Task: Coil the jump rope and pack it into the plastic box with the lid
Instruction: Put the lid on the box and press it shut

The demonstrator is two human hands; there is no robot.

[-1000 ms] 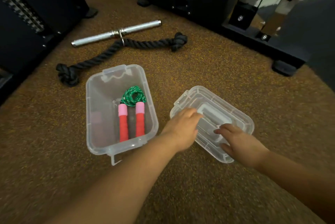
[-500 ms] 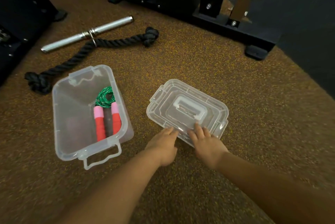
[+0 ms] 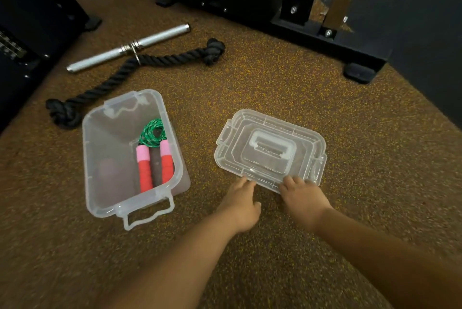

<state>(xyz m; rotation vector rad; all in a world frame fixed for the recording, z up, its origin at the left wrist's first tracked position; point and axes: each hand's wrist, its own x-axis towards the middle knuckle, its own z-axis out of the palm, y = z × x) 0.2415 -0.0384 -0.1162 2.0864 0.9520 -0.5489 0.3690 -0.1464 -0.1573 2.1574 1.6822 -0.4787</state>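
Observation:
The clear plastic box stands open on the brown speckled floor, left of centre. Inside it lies the jump rope: a green coil at the far end, two red-and-pink handles side by side. The clear lid lies flat on the floor to the right of the box, handle side up. My left hand and my right hand are at the lid's near edge, fingertips touching it. Whether the fingers curl under the edge I cannot tell.
A chrome bar and a thick black knotted rope lie on the floor beyond the box. Black gym machine frames stand along the back and the left side.
Both hands have slid back from the top of the lid to its near edge. The camera view has shifted, so box and lid sit differently in frame.

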